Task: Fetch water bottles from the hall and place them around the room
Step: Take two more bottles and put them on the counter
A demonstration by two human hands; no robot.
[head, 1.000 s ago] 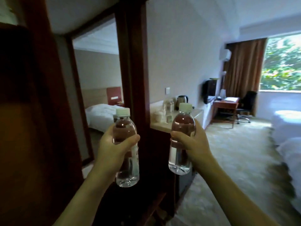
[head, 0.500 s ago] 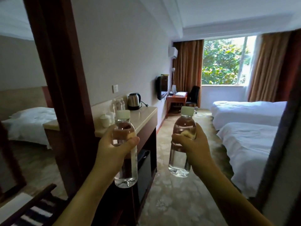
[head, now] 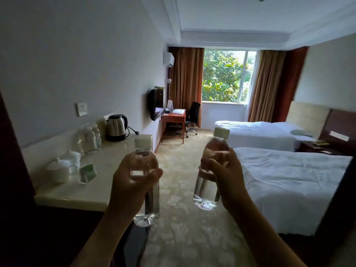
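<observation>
Entering a twin hotel room, a person carries two water bottles upright at the centre of the frame. Two white beds (head: 289, 182) fill the right side, a window (head: 224, 76) with brown curtains sits upper centre, and a pale counter (head: 92, 189) runs along the left wall. A red desk (head: 173, 117) and black chair (head: 193, 112) stand below the window. On the counter are a steel kettle (head: 116, 128), several small bottles just beside it, and white lidded cups (head: 57, 170) nearer the camera.

The left hand (head: 131, 182) wraps fingers and thumb round the left bottle (head: 147, 205) at its upper body; the right hand (head: 225, 176) grips the right bottle (head: 208, 187) the same way, below the shoulder. Both bottles are capped and look nearly full of clear water, held well apart over the patterned carpet.

Thin clear plastic of this kind probably flexes under a squeeze and may be slick, so a mid-body wrap seems the surest hold. Each looks light enough for one hand and should stand steadily on a flat surface.
</observation>
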